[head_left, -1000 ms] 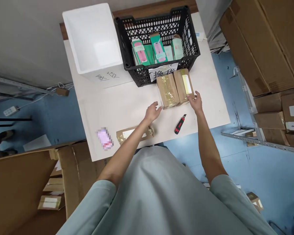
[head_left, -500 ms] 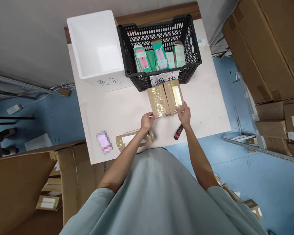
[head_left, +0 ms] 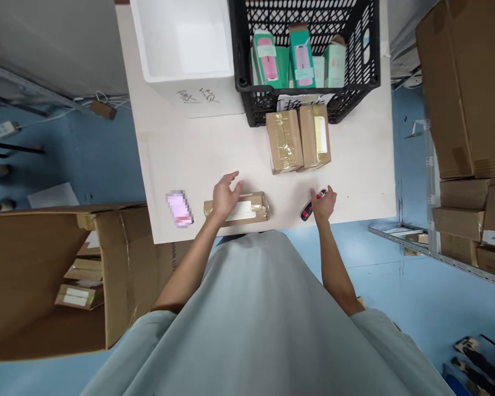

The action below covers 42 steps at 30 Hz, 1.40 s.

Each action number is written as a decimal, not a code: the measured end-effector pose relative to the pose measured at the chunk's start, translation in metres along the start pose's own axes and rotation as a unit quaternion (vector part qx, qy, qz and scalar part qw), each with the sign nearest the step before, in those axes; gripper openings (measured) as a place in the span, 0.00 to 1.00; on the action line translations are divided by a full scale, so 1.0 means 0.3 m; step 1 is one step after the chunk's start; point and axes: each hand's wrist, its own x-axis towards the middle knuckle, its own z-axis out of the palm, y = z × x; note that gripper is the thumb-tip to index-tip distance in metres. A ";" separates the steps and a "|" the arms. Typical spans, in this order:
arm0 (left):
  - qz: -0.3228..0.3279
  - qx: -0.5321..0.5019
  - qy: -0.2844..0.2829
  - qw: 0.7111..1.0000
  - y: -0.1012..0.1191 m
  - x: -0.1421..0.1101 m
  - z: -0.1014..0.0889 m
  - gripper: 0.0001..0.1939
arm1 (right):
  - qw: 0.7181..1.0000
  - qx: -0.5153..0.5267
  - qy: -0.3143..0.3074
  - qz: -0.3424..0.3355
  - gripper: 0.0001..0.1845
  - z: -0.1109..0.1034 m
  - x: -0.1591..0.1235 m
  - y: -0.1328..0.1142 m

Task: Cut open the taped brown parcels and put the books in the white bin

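My left hand (head_left: 226,196) hovers at the near side of the table with thumb and fingers apart, partly over a long taped cardboard box (head_left: 260,201) with a white label. My right hand (head_left: 324,204) is over a black and red tool, apparently a box cutter (head_left: 306,213), lying on the table. Its thumb and fingers are spread on either side of the tool's far end; whether they touch it is unclear. Farther off, two taped cardboard boxes (head_left: 284,140) stand side by side, the right one (head_left: 309,137) bearing a yellow and white label. Neither hand touches these two.
A black plastic crate (head_left: 309,91) with several green phone-accessory boxes (head_left: 301,55) stands at the back, beside a white foam box (head_left: 190,80). A pixelated pink phone-like item (head_left: 179,209) lies left on the white table (head_left: 181,159). Large cartons (head_left: 124,269) flank the table.
Both hands have let go of the two side-by-side boxes and drawn back toward me. My left hand moved to the long box, my right to the box cutter. The view has shifted.
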 end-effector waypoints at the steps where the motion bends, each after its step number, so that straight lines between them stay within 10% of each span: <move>1: -0.004 0.017 0.022 1.000 -0.050 -0.052 -0.055 0.22 | 0.999 -0.018 -0.014 0.036 0.48 0.018 -0.047 0.020; 8: -0.026 0.004 0.014 1.000 -0.251 -0.334 -0.291 0.26 | 0.986 0.040 -0.003 0.163 0.45 0.095 -0.169 0.007; 16: 0.020 -0.083 -0.062 0.994 -0.350 -0.370 -0.287 0.23 | 0.963 0.169 -0.124 0.171 0.20 0.038 -0.348 -0.080; 21: 0.014 -0.116 -0.084 0.990 -0.382 -0.348 -0.272 0.22 | 0.907 0.369 -0.197 0.049 0.21 -0.020 -0.545 -0.181; 27: 0.011 -0.174 -0.112 0.978 -0.417 -0.317 -0.252 0.23 | 0.941 0.039 -0.225 -0.251 0.27 -0.059 -0.704 -0.388; 30: 0.024 -0.196 -0.124 0.972 -0.433 -0.312 -0.238 0.24 | 0.854 -0.237 -0.264 -0.380 0.29 -0.053 -0.760 -0.519; 35: 0.041 -0.213 -0.120 0.969 -0.446 -0.327 -0.220 0.25 | 0.718 -0.474 -0.299 -0.412 0.30 -0.007 -0.806 -0.676; 42: 0.068 -0.199 -0.105 0.972 -0.452 -0.336 -0.207 0.26 | 0.665 -0.534 -0.294 -0.432 0.33 0.037 -0.819 -0.706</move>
